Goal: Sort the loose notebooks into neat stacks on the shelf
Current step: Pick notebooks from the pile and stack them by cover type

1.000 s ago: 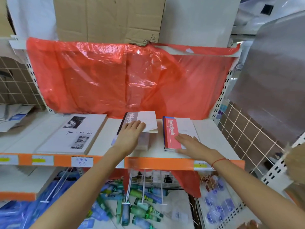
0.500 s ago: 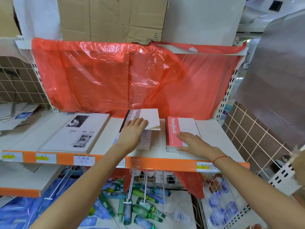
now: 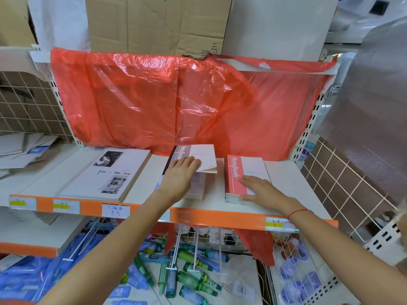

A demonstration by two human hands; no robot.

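Red stack [image 3: 244, 175] looks squared under the flat, released right hand [image 3: 262, 190]; the grey notebook [image 3: 193, 156], pressed by the flat left hand [image 3: 180, 175], remains askew.

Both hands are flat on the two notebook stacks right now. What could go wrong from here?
1. The grey-spined notebook under the left hand sits askew on its stack with a corner curled up; pressing or sliding may crease it.
2. The red-spined notebook stack under the right hand reaches close to the white shelf's orange front edge; a pull toward the person could tip it off onto the bottles below.
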